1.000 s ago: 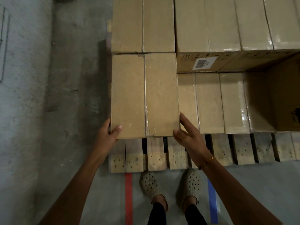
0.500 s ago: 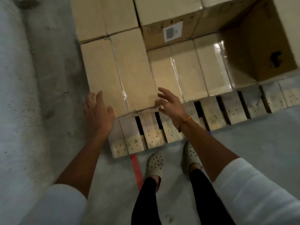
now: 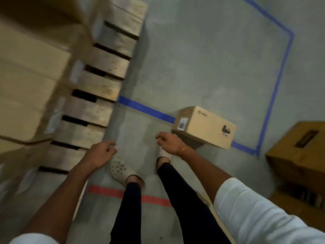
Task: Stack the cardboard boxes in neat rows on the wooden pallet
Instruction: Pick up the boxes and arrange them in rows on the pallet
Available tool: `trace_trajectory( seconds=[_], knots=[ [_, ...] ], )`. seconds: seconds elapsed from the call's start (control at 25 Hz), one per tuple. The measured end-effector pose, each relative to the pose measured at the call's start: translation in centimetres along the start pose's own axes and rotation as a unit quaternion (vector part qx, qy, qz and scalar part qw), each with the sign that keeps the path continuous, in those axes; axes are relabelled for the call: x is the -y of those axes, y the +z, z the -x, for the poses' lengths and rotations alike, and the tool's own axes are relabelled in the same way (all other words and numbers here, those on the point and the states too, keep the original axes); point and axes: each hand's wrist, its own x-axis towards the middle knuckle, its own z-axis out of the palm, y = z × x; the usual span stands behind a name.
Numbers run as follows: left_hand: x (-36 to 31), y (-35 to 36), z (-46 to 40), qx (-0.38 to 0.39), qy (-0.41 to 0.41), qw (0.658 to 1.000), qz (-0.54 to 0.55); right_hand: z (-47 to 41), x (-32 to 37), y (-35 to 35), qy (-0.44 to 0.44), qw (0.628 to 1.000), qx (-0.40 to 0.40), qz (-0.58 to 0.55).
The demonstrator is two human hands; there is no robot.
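Observation:
The wooden pallet [image 3: 105,67] runs up the left of the blurred head view, its slat ends facing the floor. Stacked cardboard boxes [image 3: 26,71] cover it at far left. One loose cardboard box [image 3: 207,125] with a barcode label lies on the concrete floor to the right, over a blue tape line. My left hand [image 3: 102,152] hangs above the floor by the pallet edge, fingers loosely curled, holding nothing. My right hand [image 3: 168,142] hovers just left of the loose box, fingers loosely curled and empty, not touching it.
A darker brown box [image 3: 299,152] stands at the right edge. Blue tape [image 3: 274,85] outlines a floor area; a red tape strip [image 3: 109,191] crosses near my feet [image 3: 119,169]. Bare concrete lies between pallet and loose box.
Both hands have let go of the box set on the pallet and dropped away. The view has swung right, from the pallet stack toward the floor and the loose box.

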Motion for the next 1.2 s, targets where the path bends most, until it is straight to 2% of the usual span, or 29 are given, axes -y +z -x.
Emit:
trace_trajectory(
  seconds=[0.12, 0.24, 0.32, 0.4, 0.44, 0.52, 0.6, 0.76, 0.84, 0.96, 1.08, 1.2],
  knots=[
    [-7.4, 4.7, -5.5, 0.059, 0.028, 0.996, -0.059, -0.9, -11.6, -2.7, 0.055, 0.991, -0.086, -0.089],
    [-14.5, 9.6, -13.3, 0.050, 0.080, 0.991, -0.099, -3.2, -20.6, -3.8, 0.101, 0.956, -0.192, -0.195],
    [-19.7, 14.4, -18.6, 0.041, 0.099, 0.990, -0.087, -5.8, -26.6, -4.4, 0.144, 0.919, -0.296, -0.217],
    [-23.9, 19.2, -22.9, 0.034, 0.075, 0.996, -0.022, -7.8, -32.5, -5.2, 0.212, 0.865, -0.401, -0.214],
    [-25.6, 21.4, -24.8, 0.034, 0.055, 0.998, 0.007, -8.5, -35.3, -5.6, 0.247, 0.835, -0.428, -0.240],
    [-28.0, 24.9, -27.8, 0.039, 0.021, 0.997, 0.058, -10.0, -40.4, -6.3, 0.273, 0.788, -0.412, -0.367],
    [-29.1, 26.6, -29.3, 0.041, -0.007, 0.995, 0.091, -11.1, -43.0, -6.6, 0.242, 0.764, -0.351, -0.485],
    [-31.1, 26.4, -28.3, 0.003, -0.024, 0.997, 0.077, -10.2, -43.3, -7.1, 0.202, 0.773, -0.329, -0.504],
    [-32.2, 24.3, -26.5, -0.025, -0.016, 0.996, 0.083, -8.2, -41.4, -8.0, 0.189, 0.750, -0.327, -0.543],
    [-33.5, 19.4, -21.7, -0.089, 0.015, 0.989, 0.120, -3.7, -36.8, -9.7, 0.175, 0.667, -0.266, -0.673],
    [-34.2, 13.9, -14.7, -0.171, 0.089, 0.965, 0.177, 1.6, -31.2, -11.3, 0.164, 0.595, -0.210, -0.758],
    [-35.2, 8.3, -7.1, -0.205, 0.124, 0.956, 0.171, 6.6, -25.0, -12.4, 0.139, 0.572, -0.171, -0.790]
  ],
)
